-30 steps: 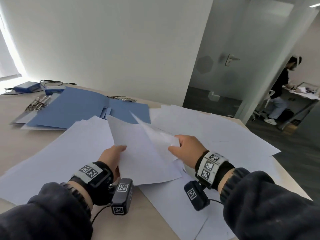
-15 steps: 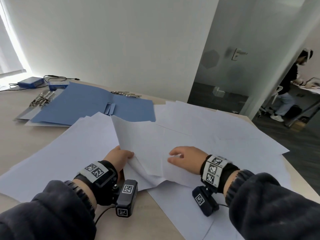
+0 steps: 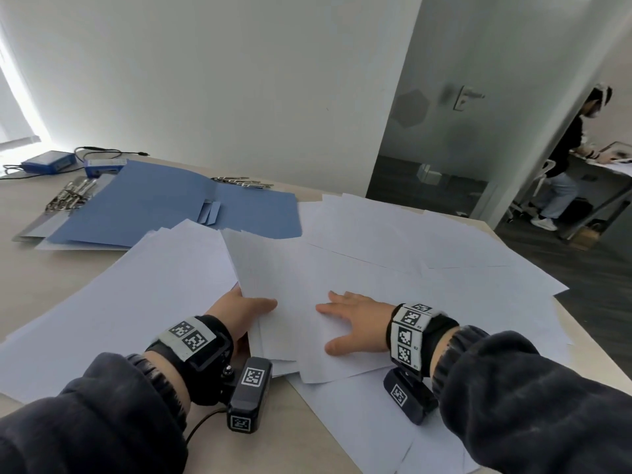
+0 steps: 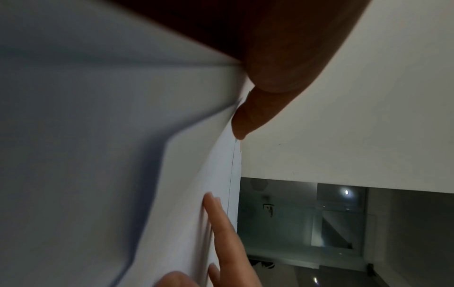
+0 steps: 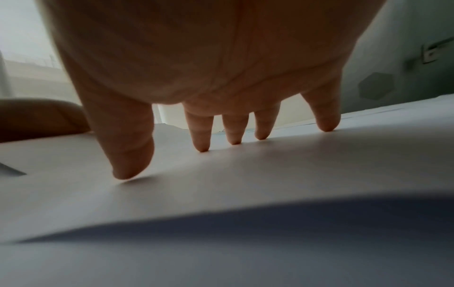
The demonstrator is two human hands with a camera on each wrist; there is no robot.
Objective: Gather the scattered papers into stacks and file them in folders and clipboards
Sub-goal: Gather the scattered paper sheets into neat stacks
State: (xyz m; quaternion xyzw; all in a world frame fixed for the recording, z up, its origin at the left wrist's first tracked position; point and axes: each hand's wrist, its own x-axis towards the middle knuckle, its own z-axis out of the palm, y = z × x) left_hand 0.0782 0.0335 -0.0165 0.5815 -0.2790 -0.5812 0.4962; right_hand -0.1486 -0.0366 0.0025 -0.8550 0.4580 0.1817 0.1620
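White papers (image 3: 427, 254) lie scattered and overlapping across the table (image 3: 34, 265). My left hand (image 3: 253, 309) pinches the left edge of a small stack of sheets (image 3: 290, 289) near me, thumb on top, fingers hidden beneath. In the left wrist view the thumb (image 4: 270, 77) lies against the paper (image 4: 98, 145). My right hand (image 3: 345, 319) rests flat on the stack's top sheet with fingers spread; the right wrist view shows its straight fingertips (image 5: 234, 140) touching the sheet (image 5: 270, 174). An open blue folder (image 3: 154, 206) lies at the back left, over clipboards (image 3: 65, 200) with metal clips.
Two blue boxes (image 3: 48, 162) with a cable sit at the far left corner. More metal clips (image 3: 242, 181) lie behind the folder. The table's right edge (image 3: 578, 333) drops to dark floor. A person (image 3: 567, 159) works at another desk beyond the glass door.
My right hand has laid the sheet it was lifting down onto the stack, let go of it and now lies flat on it. My left hand has kept its hold.
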